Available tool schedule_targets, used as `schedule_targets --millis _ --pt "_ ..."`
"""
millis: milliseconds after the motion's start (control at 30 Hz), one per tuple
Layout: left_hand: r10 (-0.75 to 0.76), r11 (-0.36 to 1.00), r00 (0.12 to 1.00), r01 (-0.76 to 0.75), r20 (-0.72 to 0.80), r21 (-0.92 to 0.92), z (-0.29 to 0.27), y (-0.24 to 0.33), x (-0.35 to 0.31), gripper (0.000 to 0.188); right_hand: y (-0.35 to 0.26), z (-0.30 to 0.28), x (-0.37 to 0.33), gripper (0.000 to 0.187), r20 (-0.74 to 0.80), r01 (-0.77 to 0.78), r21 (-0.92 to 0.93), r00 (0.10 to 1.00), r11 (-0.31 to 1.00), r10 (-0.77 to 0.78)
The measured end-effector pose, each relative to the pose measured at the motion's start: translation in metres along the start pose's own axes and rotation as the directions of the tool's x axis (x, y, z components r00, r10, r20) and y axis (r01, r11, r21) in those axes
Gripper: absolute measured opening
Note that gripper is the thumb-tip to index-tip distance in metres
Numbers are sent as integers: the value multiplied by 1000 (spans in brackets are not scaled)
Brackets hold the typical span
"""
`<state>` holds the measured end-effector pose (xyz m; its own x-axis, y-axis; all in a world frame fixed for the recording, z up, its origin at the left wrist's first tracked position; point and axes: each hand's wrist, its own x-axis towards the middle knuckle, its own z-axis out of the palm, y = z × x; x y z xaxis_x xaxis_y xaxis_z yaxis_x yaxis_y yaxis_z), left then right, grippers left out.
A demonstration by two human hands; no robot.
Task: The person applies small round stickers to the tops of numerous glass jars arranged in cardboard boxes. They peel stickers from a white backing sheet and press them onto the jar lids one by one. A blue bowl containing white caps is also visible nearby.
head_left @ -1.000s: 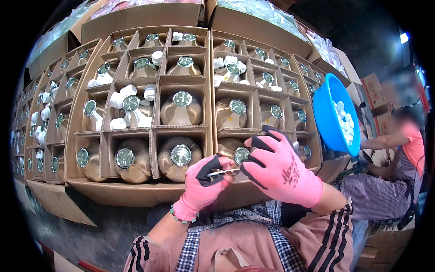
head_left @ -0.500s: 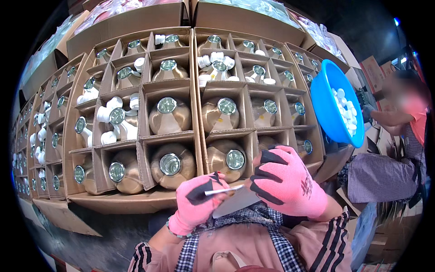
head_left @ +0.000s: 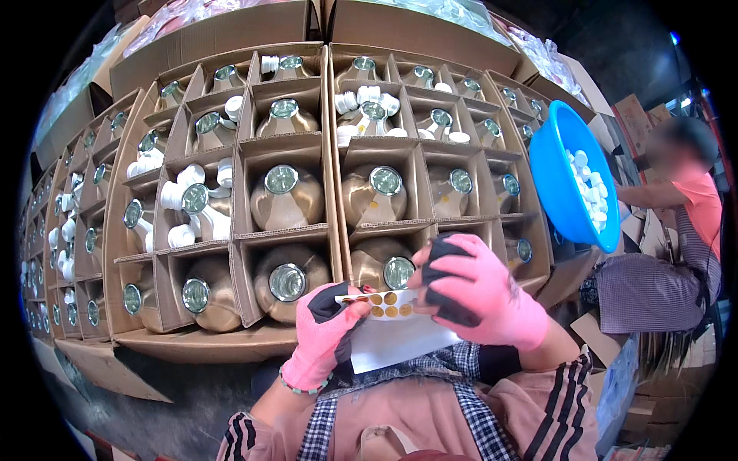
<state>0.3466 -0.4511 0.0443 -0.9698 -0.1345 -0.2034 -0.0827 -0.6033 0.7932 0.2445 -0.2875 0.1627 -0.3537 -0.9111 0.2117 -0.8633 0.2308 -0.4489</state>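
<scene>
The left hand [head_left: 327,334] pinches the dotted sheet [head_left: 396,338] by its upper left, apparently to steady it before the box [head_left: 231,347], whose dividers [head_left: 296,147] seemingly keep bottles [head_left: 288,203] apart; the right hand [head_left: 484,296] curls at its right end, grip unclear.

Blue basin [head_left: 550,177] near a co-worker [head_left: 698,211]

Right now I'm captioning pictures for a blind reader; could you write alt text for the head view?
A pink-gloved left hand holds a white sheet with gold dots, the right hand at its right end; beyond are boxes of flasks. A blue basin of white caps and a co-worker are at right.
</scene>
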Motion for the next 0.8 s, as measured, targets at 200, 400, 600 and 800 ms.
schedule_targets --millis 200,400,600,800 --pt "204 926 970 -235 133 294 -2 -1 6 12 82 -51 6 13 -520 -154 528 719 835 462" --pt "284 792 927 -371 244 484 1 -4 17 20 227 -85 38 17 -675 -251 510 476 823 564" --pt "240 791 925 -362 294 493 3 -6 30 13 355 -89 62 18 -712 -535 152 525 831 467" --pt "169 699 956 -288 241 654 7 -3 40 16 426 -78 99 24 -632 -636 -11 602 772 488"
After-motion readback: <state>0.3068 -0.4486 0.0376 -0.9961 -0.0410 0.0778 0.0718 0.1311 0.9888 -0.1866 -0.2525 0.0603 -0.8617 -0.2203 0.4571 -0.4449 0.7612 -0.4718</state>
